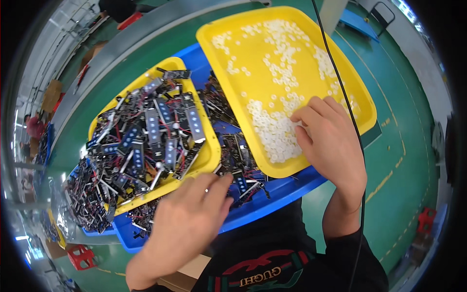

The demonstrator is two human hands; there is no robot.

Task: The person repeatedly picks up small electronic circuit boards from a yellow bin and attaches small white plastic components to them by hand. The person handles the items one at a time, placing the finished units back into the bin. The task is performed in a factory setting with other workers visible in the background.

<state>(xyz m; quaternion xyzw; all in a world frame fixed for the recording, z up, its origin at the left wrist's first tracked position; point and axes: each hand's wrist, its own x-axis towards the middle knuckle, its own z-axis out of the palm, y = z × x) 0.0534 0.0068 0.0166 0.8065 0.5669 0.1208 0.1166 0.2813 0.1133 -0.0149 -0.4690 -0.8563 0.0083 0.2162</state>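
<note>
Right hand [328, 141]: resting at 3 o'clock in the large yellow tray [292, 14], fingers curling together on the heap of small white rings [275, 134].

Left hand [187, 221]: lying at 6 o'clock on the blue tray [282, 192], fingertips pinching among dark circuit strips [238, 155]; what it is clamping, cannot tell.

Smaller yellow tray [206, 155]: sitting at 9 o'clock, holding wired strips.

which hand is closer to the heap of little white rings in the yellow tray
Right. The right hand rests in the yellow tray, fingertips touching the heap of white rings. The left hand is off to the lower left, at the blue tray of dark parts.
</note>
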